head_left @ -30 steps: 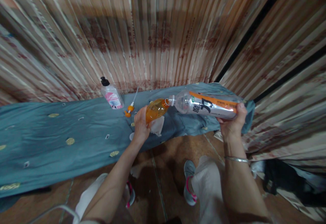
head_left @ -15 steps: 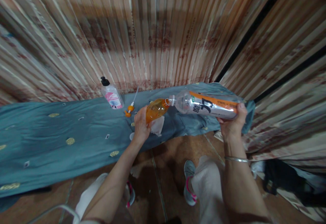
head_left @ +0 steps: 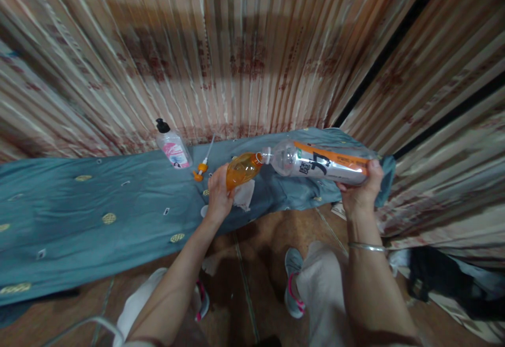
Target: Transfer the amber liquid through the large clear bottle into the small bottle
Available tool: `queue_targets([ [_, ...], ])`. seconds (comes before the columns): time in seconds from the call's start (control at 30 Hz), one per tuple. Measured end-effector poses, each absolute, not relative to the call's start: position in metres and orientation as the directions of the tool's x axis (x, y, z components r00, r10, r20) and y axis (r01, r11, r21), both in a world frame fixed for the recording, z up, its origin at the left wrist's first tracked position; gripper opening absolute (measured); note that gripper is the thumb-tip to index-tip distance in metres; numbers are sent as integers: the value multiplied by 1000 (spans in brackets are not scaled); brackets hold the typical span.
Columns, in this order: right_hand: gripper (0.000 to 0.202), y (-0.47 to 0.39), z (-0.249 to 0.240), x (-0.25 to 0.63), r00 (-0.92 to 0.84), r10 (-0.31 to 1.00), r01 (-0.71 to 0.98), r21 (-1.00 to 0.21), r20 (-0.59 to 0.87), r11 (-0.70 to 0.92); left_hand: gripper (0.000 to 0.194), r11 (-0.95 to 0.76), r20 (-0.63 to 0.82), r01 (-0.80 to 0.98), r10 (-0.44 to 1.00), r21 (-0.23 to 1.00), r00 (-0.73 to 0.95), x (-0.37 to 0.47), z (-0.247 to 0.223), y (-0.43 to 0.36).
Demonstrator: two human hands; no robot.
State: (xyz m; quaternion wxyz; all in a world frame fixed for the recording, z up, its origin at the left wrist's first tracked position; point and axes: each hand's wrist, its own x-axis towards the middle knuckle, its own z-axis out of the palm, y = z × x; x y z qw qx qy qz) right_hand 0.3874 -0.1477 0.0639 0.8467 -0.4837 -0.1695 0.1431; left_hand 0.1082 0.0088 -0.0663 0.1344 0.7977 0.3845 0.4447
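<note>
My left hand [head_left: 219, 191] is wrapped round an orange see-through bottle [head_left: 242, 170], tilted with its mouth up to the right. In my right hand [head_left: 363, 184] lies a large clear plastic drink bottle [head_left: 327, 164] with an orange and silver label, gripped near its base and held almost level. The two bottle mouths meet between my hands; whether liquid is flowing I cannot tell. Left of the orange bottle, an orange pump head [head_left: 201, 170] with a thin tube rests on the cloth. A white tissue or cloth [head_left: 243, 195] lies beneath the orange bottle.
A clear pump bottle [head_left: 173, 148] with a pink label and black top stands further left. Under everything runs a long surface draped in blue-green cloth [head_left: 134, 194]. Behind it hangs a striped curtain [head_left: 244, 62]. My feet are on the tiled floor [head_left: 252, 263], and dark items [head_left: 442, 276] lie at right.
The large bottle's label has turned very slightly in my right hand. Both hands and the joined bottle mouths stay in place.
</note>
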Motion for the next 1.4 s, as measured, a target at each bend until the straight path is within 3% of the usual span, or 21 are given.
queue_targets([
  [1.4, 44, -147, 64, 389, 898, 406, -59, -865, 172, 498, 69, -671, 612, 492, 730, 556, 304, 109, -66, 8],
])
